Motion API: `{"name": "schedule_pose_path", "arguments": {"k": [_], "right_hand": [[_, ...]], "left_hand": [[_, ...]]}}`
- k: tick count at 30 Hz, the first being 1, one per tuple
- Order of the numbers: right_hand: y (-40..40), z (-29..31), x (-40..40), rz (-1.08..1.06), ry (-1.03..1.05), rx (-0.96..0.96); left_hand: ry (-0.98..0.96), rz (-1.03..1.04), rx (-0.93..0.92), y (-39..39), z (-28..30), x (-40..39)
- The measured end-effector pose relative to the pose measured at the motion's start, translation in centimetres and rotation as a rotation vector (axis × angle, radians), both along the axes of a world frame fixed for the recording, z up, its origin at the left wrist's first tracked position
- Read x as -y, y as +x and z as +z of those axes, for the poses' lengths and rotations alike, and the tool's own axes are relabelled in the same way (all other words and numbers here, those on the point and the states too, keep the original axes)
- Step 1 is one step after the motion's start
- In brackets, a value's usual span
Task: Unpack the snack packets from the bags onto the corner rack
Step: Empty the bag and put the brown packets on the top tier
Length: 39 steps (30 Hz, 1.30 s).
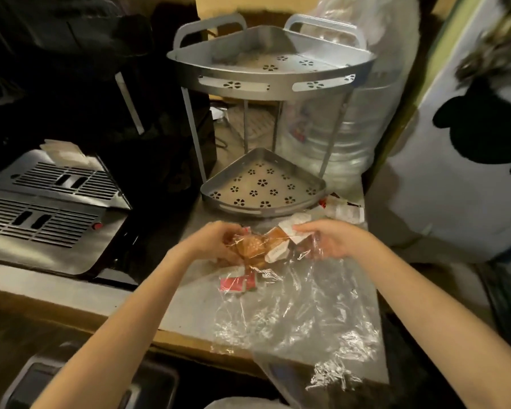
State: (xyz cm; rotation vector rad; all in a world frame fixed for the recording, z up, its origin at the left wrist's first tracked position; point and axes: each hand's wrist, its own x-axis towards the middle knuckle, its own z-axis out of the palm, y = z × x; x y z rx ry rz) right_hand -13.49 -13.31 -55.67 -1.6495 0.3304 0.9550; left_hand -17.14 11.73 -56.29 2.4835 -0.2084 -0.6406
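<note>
A two-tier metal corner rack (266,84) with flower-shaped holes stands at the back of the counter; both shelves, the upper one and the lower shelf (313,199), hold nothing. Just in front of it my left hand (216,243) grips a bunch of orange-brown snack packets (257,249) wrapped in clear film. My right hand (328,240) pinches the mouth of a clear plastic bag (301,314) together with a white-edged packet. The bag lies crumpled across the counter toward me. Red and white packets (236,283) lie under the bunch.
More white and red packets (342,211) lie right of the rack's base. A large clear water bottle (351,134) stands behind the rack. A steel coffee machine drip tray (48,202) fills the left. A white refrigerator (455,172) borders the right.
</note>
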Motion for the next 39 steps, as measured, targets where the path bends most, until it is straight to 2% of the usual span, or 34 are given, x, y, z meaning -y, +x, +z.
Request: {"name": "schedule_pose_path", "arguments": {"k": [4,8,10,12,13,15,23,28,32,39], "right_hand": [[-0.6,-0.9,1.8,-0.101,-0.006,-0.045],[-1.2,-1.9,2.3,-0.16,0.011,-0.043],[-1.3,-2.2,2.5,-0.214,0.038,-0.035],[-1.3,-2.3,2.5,-0.261,0.055,-0.039],[-1.3,-2.4,2.4,-0.269,0.057,-0.049],[-1.2,-2.5,2.2,-0.25,0.034,-0.072],[-1.1,-2.5,0.8,-0.182,0.105,-0.144],[-0.8,-1.6,0.8,-0.259,0.183,-0.113],[0.1,0.5,1.2,-0.287,0.248,-0.051],[0.8,7.5,2.3,-0.282,0.41,0.126]], "left_hand": [[0.086,0.003,0.151,1.2,-1.1,1.5],[0.093,0.204,0.312,0.3,-1.5,1.9],[-0.048,0.452,0.278,-0.6,-1.6,1.9],[-0.245,0.692,0.102,-1.4,-1.5,1.9],[-0.321,0.749,-0.021,-1.6,-1.5,1.8],[-0.359,0.744,-0.201,-1.9,-1.3,1.4],[-0.533,0.735,-0.327,-2.3,0.0,2.2],[-0.71,0.745,-0.154,-2.7,0.0,3.8],[-0.904,0.652,-0.216,-2.3,2.0,4.3],[-0.912,0.593,-0.101,0.4,7.7,4.3]]}}
